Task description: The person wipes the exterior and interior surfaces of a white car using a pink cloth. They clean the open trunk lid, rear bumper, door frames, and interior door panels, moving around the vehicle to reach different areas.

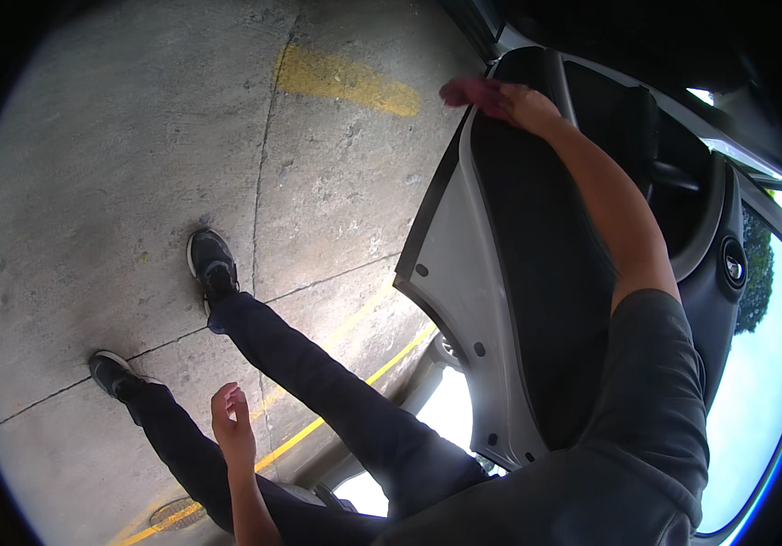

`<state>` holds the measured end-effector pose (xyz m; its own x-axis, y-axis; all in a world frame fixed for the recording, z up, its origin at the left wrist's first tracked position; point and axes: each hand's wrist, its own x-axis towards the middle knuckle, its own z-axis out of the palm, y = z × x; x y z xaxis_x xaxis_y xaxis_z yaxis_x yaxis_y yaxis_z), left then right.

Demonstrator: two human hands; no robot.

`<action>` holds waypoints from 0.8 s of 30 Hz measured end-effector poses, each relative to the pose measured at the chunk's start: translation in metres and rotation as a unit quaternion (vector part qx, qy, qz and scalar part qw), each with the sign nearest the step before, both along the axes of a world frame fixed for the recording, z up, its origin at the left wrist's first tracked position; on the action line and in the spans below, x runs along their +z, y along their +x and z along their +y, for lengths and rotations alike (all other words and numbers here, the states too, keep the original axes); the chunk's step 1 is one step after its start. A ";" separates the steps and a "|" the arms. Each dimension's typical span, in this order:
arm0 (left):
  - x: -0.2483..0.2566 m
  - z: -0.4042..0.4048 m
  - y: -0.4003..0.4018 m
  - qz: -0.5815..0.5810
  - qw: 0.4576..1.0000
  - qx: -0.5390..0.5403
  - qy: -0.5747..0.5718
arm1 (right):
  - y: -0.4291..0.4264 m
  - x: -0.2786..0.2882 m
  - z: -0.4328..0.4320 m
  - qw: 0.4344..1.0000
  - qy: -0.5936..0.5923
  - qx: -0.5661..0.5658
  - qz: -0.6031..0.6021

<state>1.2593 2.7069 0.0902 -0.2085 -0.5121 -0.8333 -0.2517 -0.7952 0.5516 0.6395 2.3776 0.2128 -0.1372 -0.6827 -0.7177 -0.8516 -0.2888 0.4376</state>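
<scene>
A dark red cloth (476, 94) is held in my right hand (531, 108), at the lower edge of an opened car door (541, 273). Part of the cloth hangs out past that edge, and it looks blurred. The door's inner side faces me, with a black trim panel and a light painted metal border (455, 252). My right arm reaches across the panel and hides some of it. Away from the door, my left hand (232, 413) hangs over my leg with its fingers loosely curled and apart, holding nothing.
The floor is grey concrete (159, 170) with joints, a worn yellow patch (343, 78) and yellow lines (309, 430). A round metal cover (176, 513) lies at the lower left. The inner door handle (734, 263) sits near the window (752, 409). Another vehicle's wheel (447, 347) shows behind the door.
</scene>
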 end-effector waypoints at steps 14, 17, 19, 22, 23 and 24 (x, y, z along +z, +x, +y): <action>0.019 -0.003 0.071 -0.027 0.999 0.038 -0.015 | 0.129 -0.038 0.190 0.855 0.406 0.264 0.188; 0.015 0.010 0.094 -0.008 0.998 0.045 -0.036 | 0.176 0.001 0.234 0.812 0.474 0.263 0.216; 0.019 0.014 0.109 -0.010 0.998 0.039 -0.038 | 0.220 0.031 0.231 0.760 0.575 0.243 0.182; 0.024 0.030 0.133 -0.016 0.998 0.045 -0.034 | 0.230 0.038 0.236 0.846 0.506 0.101 0.138; 0.024 0.039 0.143 -0.019 0.998 0.048 -0.031 | 0.229 0.036 0.237 0.881 0.440 0.118 0.125; 0.019 0.052 0.153 -0.017 0.998 0.039 -0.040 | 0.226 0.029 0.240 0.902 0.403 0.095 0.122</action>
<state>1.4125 2.7592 0.1090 -0.1384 -0.5904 -0.7952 -0.2101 -0.7671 0.6061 0.8652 2.6173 0.2419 -0.2937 0.0192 -0.9557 -0.6592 -0.7281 0.1880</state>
